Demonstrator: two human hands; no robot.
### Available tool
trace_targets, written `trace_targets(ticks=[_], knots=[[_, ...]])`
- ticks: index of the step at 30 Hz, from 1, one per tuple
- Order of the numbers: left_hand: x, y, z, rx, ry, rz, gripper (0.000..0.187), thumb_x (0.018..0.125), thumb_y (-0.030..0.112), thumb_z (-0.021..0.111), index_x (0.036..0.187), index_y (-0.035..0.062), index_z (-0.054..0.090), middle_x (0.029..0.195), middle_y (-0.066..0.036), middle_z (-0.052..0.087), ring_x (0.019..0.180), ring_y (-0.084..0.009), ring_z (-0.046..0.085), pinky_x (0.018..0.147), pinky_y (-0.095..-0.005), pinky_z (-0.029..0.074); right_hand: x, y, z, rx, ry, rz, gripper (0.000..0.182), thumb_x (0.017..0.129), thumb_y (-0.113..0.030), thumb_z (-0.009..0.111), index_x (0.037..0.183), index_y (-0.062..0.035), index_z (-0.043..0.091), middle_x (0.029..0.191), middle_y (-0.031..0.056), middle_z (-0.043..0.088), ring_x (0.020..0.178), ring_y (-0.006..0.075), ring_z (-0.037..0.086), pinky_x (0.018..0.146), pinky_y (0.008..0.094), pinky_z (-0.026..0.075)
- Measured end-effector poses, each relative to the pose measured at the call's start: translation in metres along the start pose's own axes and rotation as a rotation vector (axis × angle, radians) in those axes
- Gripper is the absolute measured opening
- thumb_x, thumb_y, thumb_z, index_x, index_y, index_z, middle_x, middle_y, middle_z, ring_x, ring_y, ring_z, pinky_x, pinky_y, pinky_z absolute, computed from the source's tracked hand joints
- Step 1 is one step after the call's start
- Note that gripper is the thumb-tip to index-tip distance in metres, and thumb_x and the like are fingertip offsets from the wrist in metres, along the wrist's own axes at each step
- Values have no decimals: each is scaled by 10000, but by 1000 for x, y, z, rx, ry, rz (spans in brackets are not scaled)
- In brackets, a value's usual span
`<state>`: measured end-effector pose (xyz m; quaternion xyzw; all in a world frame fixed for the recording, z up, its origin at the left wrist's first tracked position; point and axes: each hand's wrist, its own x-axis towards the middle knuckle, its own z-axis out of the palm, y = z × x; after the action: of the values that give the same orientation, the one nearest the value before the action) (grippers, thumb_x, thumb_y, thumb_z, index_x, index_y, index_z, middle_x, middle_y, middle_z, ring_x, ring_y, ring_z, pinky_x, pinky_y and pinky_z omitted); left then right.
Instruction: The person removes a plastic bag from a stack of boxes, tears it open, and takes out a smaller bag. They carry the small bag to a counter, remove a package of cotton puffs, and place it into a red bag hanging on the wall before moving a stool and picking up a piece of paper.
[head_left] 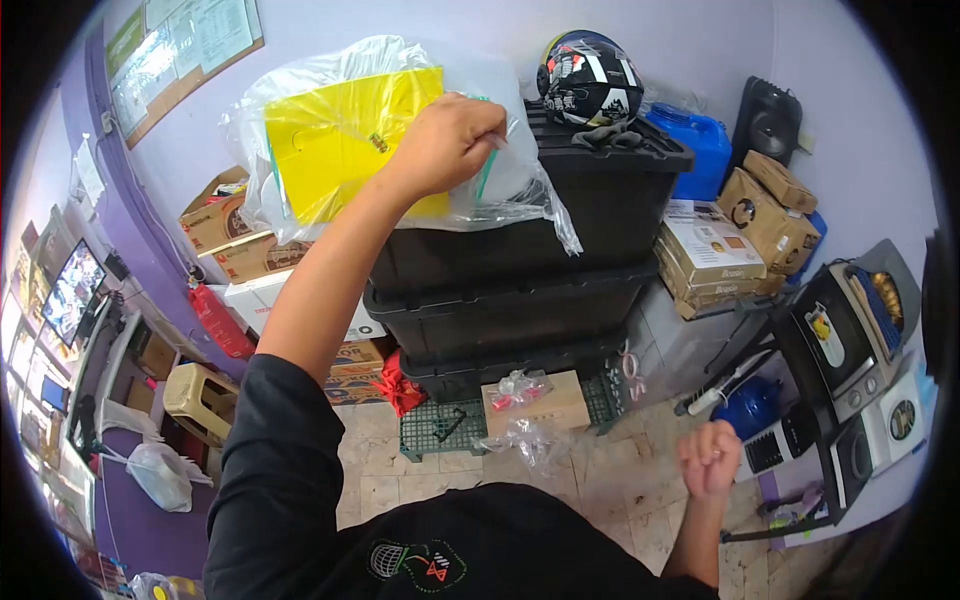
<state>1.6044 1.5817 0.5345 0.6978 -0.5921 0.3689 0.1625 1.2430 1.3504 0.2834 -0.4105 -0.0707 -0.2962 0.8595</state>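
My left hand [455,140] is stretched forward with its fingers closed on a clear plastic bag [350,58]. Inside or under the film lies a flat yellow sheet or folder [340,150] with a small dark label; a green edge shows beside my fingers. The bag rests over the top of a stack of black storage bins [600,190] and hangs past its front. My right hand [710,457] is low on the right, away from the bag, its fingers curled in and nothing visible in them.
A helmet [592,78] and dark gloves [608,135] lie on the top bin. Cartons [715,240] and a blue jug [690,150] stand right, near a black rack [800,370]. Below are a green crate [425,425], a cardboard box [540,405] and crumpled plastic [530,445].
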Motion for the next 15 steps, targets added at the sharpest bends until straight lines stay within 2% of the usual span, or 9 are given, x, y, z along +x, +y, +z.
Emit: trace_targets(ticks=[3, 5, 7, 8, 9, 10, 11, 13, 15], knots=[[-14, 26, 1, -38, 88, -49, 333, 672, 20, 532, 999, 65, 576, 1013, -109, 629, 977, -317, 563, 911, -407, 399, -40, -29, 22, -89, 139, -185, 274, 923, -211, 440, 675, -119, 370, 616, 11, 385, 520, 131, 341, 579, 308, 368], [-45, 84, 1, -26, 309, 66, 466, 643, 61, 575, 1107, 91, 549, 1123, -144, 588, 1068, -340, 543, 919, -466, 379, -56, -46, 55, -162, 215, -312, 260, 958, -225, 420, 726, -116, 376, 675, 20, 400, 570, 134, 363, 640, 314, 379], [-86, 141, 25, -591, 96, 191, 649, 619, 126, 663, 1236, 60, 472, 1324, -186, 449, 1247, -370, 397, 1016, -470, 309, -52, -47, 105, -300, 119, -353, 250, 990, -255, 379, 786, -112, 366, 777, 43, 408, 669, 149, 389, 732, 332, 368], [-115, 179, 51, -802, -60, 164, 831, 649, 270, 755, 1341, 21, 368, 1381, -227, 369, 1273, -383, 362, 1052, -469, 267, -48, -47, 125, -321, 42, -365, 239, 987, -239, 377, 788, -108, 369, 788, 60, 412, 689, 168, 403, 726, 346, 375], [-143, 218, 75, -952, -209, 152, 1086, 661, 441, 780, 1438, 12, 154, 1416, -261, 296, 1284, -389, 343, 1067, -476, 237, -42, -48, 144, -312, 4, -343, 241, 990, -241, 367, 791, -106, 373, 792, 63, 419, 710, 181, 424, 733, 356, 378], [-162, 256, 102, -1237, -400, 107, 1205, 667, 494, 772, 1454, 27, -11, 1449, -270, 220, 1289, -383, 327, 1072, -453, 236, -31, -49, 161, -334, -63, -322, 239, 995, -240, 354, 804, -99, 388, 804, 71, 432, 722, 188, 433, 739, 357, 381], [-172, 287, 104, -1438, -456, 74, 1141, 706, 439, 766, 1448, -2, 20, 1401, -221, 349, 1296, -309, 359, 1046, -403, 281, -21, -49, 178, -292, -62, -314, 241, 999, -235, 342, 821, -85, 402, 834, 89, 464, 755, 208, 472, 766, 366, 398], [-197, 342, 124, -1752, -750, -68, 1036, 763, 406, 720, 1459, 40, 45, 1203, -179, 549, 1124, -287, 524, 964, -382, 379, -1, -66, 195, -315, -108, -338, 292, 1002, -254, 355, 797, -61, 432, 873, 117, 521, 817, 239, 543, 804, 378, 432], [-222, 361, 125, -1434, -968, -24, 774, 828, 343, 654, 1433, 93, 241, 993, -138, 627, 914, -261, 598, 851, -357, 451, 6, -100, 203, -315, -58, -458, 258, 991, -206, 400, 821, -45, 509, 858, 95, 540, 804, 189, 543, 785, 337, 446]])
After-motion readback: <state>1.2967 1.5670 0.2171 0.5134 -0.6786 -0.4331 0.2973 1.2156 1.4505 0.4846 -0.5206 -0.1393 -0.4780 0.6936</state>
